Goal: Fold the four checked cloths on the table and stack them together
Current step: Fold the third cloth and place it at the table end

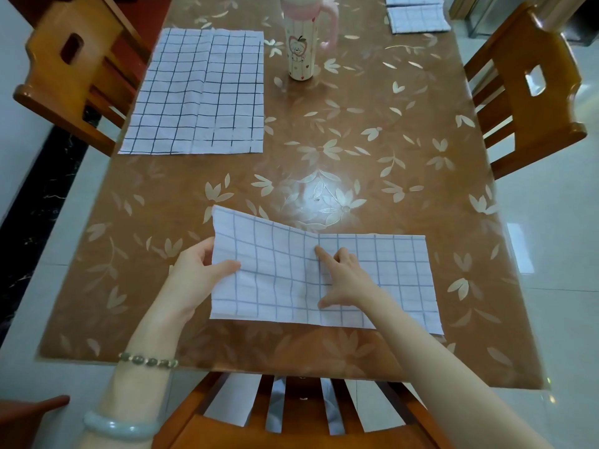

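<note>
Though its right half lies flat on the table (324, 131), the nearest cloth (389, 273) rises at its left end, with a crease running across near the middle. It is white with thin blue-grey check lines, folded into a long strip, and sits close to the table's near edge.

The left hand (197, 270) pinches the lifted left edge, thumb on top and fingers underneath. The right hand (346, 280) grasps nothing: its straight index finger presses down on the cloth at the crease, its thumb is spread flat on the fabric, and the other fingers are tucked.

A second cloth (197, 95), with darker lines, lies spread out at the far left of the table. 2 folded cloths (416, 17) lie at the far right corner, with a pink-handled cup (303, 47) standing between them and the spread one.
</note>
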The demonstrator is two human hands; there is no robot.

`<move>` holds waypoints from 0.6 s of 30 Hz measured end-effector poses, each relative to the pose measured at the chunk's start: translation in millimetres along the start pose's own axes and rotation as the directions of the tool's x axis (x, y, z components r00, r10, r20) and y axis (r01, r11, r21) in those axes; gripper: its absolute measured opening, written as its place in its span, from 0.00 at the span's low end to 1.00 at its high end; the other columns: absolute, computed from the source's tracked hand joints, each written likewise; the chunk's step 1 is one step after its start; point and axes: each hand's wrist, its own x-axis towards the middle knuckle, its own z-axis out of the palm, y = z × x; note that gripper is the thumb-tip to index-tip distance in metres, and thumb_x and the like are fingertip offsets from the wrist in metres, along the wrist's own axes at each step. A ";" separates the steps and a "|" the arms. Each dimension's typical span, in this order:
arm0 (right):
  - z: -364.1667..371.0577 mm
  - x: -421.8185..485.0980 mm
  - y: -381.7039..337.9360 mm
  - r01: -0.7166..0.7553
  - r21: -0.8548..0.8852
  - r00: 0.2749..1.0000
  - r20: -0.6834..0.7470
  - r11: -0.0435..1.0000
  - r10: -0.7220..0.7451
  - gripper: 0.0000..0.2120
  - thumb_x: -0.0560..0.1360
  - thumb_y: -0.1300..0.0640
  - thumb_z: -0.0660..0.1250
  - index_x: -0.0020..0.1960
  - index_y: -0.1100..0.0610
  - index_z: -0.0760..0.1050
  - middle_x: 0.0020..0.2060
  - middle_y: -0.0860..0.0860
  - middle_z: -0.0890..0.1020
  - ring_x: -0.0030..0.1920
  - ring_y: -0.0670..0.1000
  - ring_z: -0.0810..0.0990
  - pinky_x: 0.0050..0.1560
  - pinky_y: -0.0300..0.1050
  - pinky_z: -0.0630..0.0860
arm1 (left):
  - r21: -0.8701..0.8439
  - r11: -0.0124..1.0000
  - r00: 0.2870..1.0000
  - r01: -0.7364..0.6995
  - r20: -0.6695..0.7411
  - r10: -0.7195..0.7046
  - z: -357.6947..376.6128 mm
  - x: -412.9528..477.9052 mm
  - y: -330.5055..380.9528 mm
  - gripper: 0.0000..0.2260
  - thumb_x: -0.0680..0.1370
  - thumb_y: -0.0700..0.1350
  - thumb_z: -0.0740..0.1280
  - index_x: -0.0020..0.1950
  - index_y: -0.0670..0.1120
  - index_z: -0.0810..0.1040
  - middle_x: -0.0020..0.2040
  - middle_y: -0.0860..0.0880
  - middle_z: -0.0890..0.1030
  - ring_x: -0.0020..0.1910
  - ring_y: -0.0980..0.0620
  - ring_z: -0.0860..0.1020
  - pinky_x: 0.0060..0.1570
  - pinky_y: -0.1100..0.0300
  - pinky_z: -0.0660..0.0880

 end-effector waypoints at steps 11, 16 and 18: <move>9.0 10.6 -25.8 0.022 -0.060 1.000 -0.007 0.998 -0.023 0.60 0.58 0.45 0.79 0.76 0.48 0.43 0.59 0.55 0.62 0.60 0.56 0.64 0.55 0.52 0.74 | 0.087 0.994 0.997 -0.069 -0.035 0.072 -1.8 -10.2 22.4 0.16 0.76 0.33 0.67 0.50 0.55 0.79 0.44 0.58 0.84 0.47 0.56 0.82 0.40 0.62 0.77; 16.4 18.3 -44.7 0.040 -0.064 0.999 -0.020 0.997 -0.041 0.60 0.59 0.44 0.79 0.76 0.50 0.42 0.62 0.56 0.62 0.62 0.58 0.64 0.58 0.53 0.73 | 0.122 0.991 0.997 -0.058 -0.037 0.063 -18.6 -9.0 30.4 0.15 0.75 0.34 0.68 0.51 0.55 0.80 0.49 0.53 0.84 0.50 0.50 0.81 0.45 0.54 0.77; 17.1 18.6 -45.4 0.042 -0.066 0.999 -0.024 0.997 -0.043 0.60 0.58 0.43 0.79 0.76 0.49 0.42 0.61 0.56 0.62 0.61 0.57 0.64 0.57 0.52 0.74 | 0.121 0.991 0.998 -0.063 -0.015 0.065 -16.3 -12.0 35.1 0.15 0.75 0.34 0.67 0.51 0.55 0.80 0.48 0.54 0.84 0.49 0.52 0.82 0.41 0.58 0.76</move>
